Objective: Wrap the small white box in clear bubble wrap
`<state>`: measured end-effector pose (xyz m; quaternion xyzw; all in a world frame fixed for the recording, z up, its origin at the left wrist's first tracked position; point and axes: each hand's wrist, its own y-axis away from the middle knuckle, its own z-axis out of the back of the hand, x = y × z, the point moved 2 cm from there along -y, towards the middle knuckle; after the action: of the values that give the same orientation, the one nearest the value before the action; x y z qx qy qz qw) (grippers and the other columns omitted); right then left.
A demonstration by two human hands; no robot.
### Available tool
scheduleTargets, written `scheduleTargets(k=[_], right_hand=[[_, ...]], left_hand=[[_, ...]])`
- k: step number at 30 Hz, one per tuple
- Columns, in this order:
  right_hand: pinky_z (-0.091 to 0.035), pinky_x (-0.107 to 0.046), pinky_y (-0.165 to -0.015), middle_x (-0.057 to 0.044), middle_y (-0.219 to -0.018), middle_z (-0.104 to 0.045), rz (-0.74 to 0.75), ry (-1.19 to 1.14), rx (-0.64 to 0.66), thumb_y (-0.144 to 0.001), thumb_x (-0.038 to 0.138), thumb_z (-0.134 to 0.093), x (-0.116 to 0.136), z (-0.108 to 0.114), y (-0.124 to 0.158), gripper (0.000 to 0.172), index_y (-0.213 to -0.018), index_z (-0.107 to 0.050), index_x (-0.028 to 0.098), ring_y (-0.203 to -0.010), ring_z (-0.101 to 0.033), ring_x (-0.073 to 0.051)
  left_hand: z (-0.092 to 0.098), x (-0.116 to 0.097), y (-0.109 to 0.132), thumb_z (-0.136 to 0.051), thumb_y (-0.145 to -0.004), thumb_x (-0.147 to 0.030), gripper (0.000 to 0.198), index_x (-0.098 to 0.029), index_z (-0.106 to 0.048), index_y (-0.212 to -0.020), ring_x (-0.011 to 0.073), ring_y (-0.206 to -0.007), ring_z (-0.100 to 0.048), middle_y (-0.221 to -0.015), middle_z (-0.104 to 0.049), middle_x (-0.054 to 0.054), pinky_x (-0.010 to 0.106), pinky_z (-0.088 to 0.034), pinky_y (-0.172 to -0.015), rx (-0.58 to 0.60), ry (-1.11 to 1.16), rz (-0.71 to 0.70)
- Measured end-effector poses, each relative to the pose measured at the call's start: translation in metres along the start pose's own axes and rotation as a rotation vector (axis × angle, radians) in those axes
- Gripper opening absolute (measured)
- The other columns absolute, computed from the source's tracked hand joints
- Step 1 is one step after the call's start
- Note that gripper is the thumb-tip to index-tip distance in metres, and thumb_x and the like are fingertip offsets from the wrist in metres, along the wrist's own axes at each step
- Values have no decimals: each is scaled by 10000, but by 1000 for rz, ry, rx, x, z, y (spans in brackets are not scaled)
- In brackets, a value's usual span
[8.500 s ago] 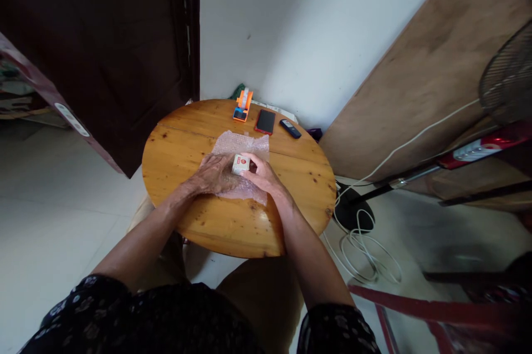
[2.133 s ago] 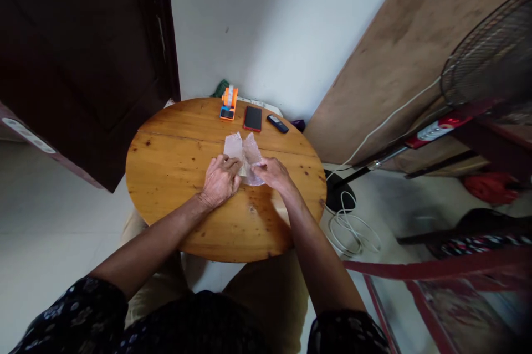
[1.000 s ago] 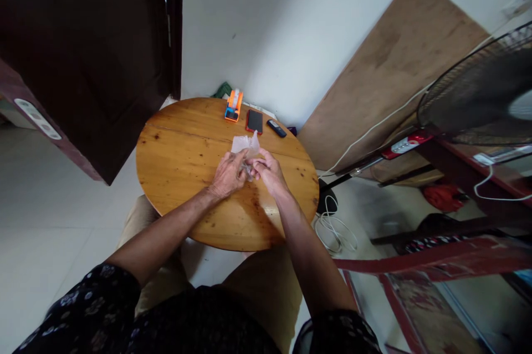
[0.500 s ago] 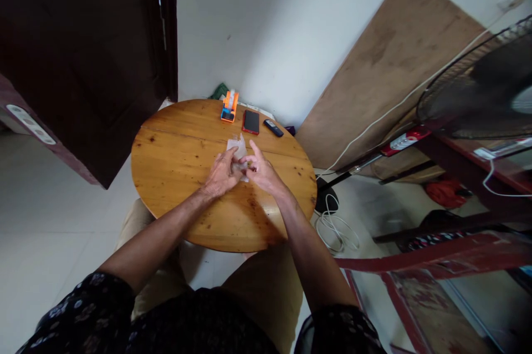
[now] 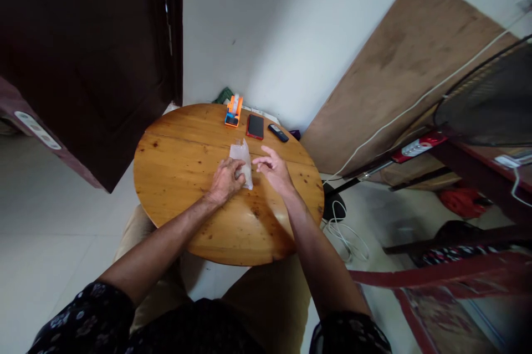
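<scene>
Folded bubble wrap [image 5: 246, 159] lies mid-worktop [image 5: 178, 165], its far end sticking up in a ragged edge. Left hand [image 5: 226, 181] over its near left side, fingers bent and touching it — whether they grip or merely press, cannot tell. Right hand [image 5: 275, 170] just to the right, apart from the wrap; fingers loosely spread, released, holding nothing. Along the far edge, left to right: orange-and-blue tape dispenser [image 5: 234, 111] (roll fitted), red-edged black smartphone [image 5: 255, 126], small dark handset [image 5: 278, 133] — all well clear of both hands.
</scene>
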<state>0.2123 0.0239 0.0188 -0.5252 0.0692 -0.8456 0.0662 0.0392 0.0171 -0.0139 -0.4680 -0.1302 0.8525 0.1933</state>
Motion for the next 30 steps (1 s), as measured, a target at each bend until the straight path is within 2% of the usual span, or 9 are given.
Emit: scheduleTargets(k=[3, 7, 13, 17, 19, 21, 24, 27, 30], right_hand=[[-523, -324, -820, -50, -965, -774, 40, 95, -34, -789, 183, -589, -3, -3, -5, 575, -1361, -532, 179, -831, -674, -163], [-524, -296, -791, -61, -1063, -770, 74, 153, 35, -826, 159, -552, -7, -13, -9, 559, -1383, -534, 201, -903, -698, -170], [-529, -326, -920, -17, -1030, -775, 112, 147, 132, -862, 130, -489, -27, -24, -20, 521, -1364, -567, 249, -944, -711, -162], [-528, -345, -940, -16, -998, -775, 128, 89, 180, -865, 138, -482, -32, -25, -24, 470, -1310, -597, 237, -931, -713, -160], [-532, -339, -930, -28, -1014, -771, 112, 61, 140, -853, 153, -511, -30, -20, -26, 432, -1267, -614, 218, -943, -707, -159], [-548, -316, -878, -49, -1046, -762, 53, 49, 22, -832, 173, -555, -28, -11, -27, 381, -1204, -631, 197, -941, -698, -160], [-543, -247, -617, -62, -1027, -740, -169, 40, -87, -807, 223, -618, -25, 1, -29, 333, -1137, -622, 181, -786, -687, -155], [-413, -200, -421, -36, -858, -706, -343, 40, -33, -777, 250, -675, -22, -1, -32, 262, -1021, -614, 175, -602, -630, -138], [-339, -193, -400, 21, -648, -616, -341, 42, 34, -738, 273, -736, -17, -13, -38, 197, -812, -577, 185, -499, -534, -108]], left_hand=[[1, -1, 1, -613, -764, -117, 307, -191, -713, -1044, 208, -923, -615, -941, -672, 56, 371, -529, -909, -11, -28, -26], [1, -2, 3, -612, -777, -125, 276, -207, -726, -1015, 205, -961, -631, -974, -668, 54, 348, -540, -905, -17, -23, -41], [7, -6, 5, -600, -780, -133, 339, -236, -738, -1071, 216, -1087, -653, -1352, -594, 70, 350, -557, -938, 25, -61, -66], [8, -7, 4, -554, -799, -121, 325, -230, -740, -1042, 232, -1093, -649, -1162, -710, 56, 376, -537, -983, 74, -103, -120], [7, -6, 4, -545, -802, -120, 331, -225, -736, -1051, 233, -1069, -651, -1119, -729, 57, 380, -535, -981, 74, -114, -119], [6, -6, 4, -547, -799, -118, 340, -225, -731, -1064, 229, -1069, -650, -1112, -732, 56, 376, -530, -989, 66, -115, -117], [4, -5, 5, -557, -792, -119, 323, -212, -733, -1048, 229, -1061, -653, -1092, -733, 65, 373, -523, -998, 51, -118, -123], [5, -6, 5, -559, -792, -123, 313, -200, -734, -1039, 240, -1046, -654, -1077, -735, 77, 384, -530, -981, 47, -124, -118], [5, -7, 5, -547, -788, -111, 336, -204, -731, -1054, 239, -1041, -658, -1092, -735, 72, 388, -526, -987, 48, -110, -124]])
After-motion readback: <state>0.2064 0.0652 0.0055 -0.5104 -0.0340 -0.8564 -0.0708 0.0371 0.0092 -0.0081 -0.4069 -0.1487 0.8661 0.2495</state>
